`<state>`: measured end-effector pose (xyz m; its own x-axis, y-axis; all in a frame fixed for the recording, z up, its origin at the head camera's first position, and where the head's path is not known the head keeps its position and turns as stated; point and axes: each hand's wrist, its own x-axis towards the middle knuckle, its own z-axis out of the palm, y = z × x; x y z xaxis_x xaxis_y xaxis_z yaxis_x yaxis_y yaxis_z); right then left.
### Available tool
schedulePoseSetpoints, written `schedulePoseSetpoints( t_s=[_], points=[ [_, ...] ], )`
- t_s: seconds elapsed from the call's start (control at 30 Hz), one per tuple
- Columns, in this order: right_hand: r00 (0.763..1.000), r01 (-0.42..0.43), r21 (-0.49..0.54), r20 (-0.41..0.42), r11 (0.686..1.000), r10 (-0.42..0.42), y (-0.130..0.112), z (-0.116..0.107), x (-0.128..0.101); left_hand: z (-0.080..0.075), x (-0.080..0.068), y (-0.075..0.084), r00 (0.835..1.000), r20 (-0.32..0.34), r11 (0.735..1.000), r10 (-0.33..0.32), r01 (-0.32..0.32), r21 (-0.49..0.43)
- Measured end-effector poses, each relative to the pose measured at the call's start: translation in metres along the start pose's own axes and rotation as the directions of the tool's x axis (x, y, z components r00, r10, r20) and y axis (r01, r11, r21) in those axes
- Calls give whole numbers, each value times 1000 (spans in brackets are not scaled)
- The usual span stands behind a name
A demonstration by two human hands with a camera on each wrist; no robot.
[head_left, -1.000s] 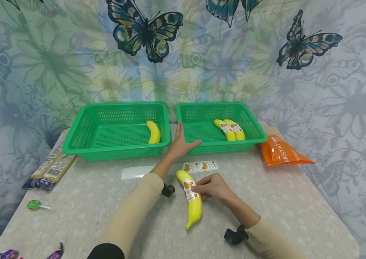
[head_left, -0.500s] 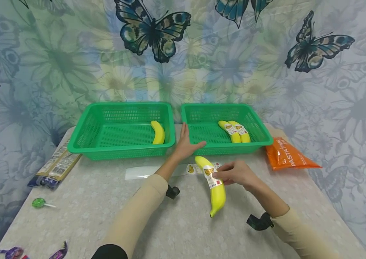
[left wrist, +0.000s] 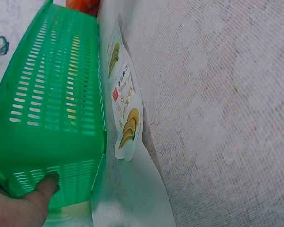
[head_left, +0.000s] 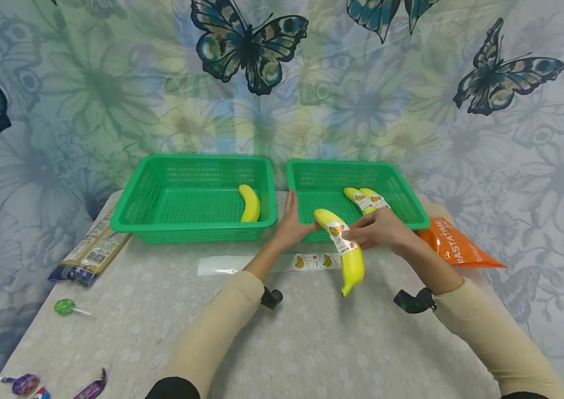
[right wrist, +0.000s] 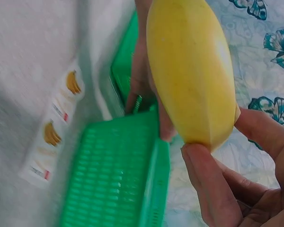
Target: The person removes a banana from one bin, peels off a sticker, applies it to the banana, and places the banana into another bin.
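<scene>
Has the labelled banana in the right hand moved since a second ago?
Yes. The banana, held by the right hand, has lifted off the table and gone forward to the right basket.

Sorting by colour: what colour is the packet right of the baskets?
Orange with white lettering, clearest in the head view: the packet.

sticker strip (head_left: 312, 261): print too small to read | candies (head_left: 27, 383): cut by bottom edge | orange bag (head_left: 456, 246): partly behind forearm

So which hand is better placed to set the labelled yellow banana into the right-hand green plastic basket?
Right. The right hand already grips the labelled yellow banana, lifted at the front rim of the right-hand green plastic basket. The left hand only rests against that basket's near corner.
</scene>
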<state>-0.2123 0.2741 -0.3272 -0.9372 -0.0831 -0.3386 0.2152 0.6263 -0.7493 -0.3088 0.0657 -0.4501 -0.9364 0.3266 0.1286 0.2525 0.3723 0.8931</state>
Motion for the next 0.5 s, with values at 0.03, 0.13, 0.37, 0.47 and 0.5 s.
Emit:
schedulePoseSetpoints(
  t_s=[0.03, 0.13, 0.37, 0.47, 0.5],
  points=[
    [1000, -7, -3, 0, 1000, 7, -3, -4, 2, 0, 0, 0, 1000, 1, 1000, -3, 3, 0],
    [1000, -30, -38, 6, 999, 30, -11, -17, 12, 0, -2, 1, 1000, 11, 1000, -13, 13, -7],
    [999, -49, -91, 11, 995, 50, -21, -47, 41, 0, -4, -1, 999, 31, 999, -13, 14, -28],
    [999, -35, -111, 28, 993, 38, -25, -56, 55, -1, -4, -2, 1000, 26, 999, -16, 17, -36],
    [999, -28, -113, 36, 993, 33, -26, -58, 60, 0, -3, -2, 1000, 23, 999, -15, 16, -38]
  ],
)
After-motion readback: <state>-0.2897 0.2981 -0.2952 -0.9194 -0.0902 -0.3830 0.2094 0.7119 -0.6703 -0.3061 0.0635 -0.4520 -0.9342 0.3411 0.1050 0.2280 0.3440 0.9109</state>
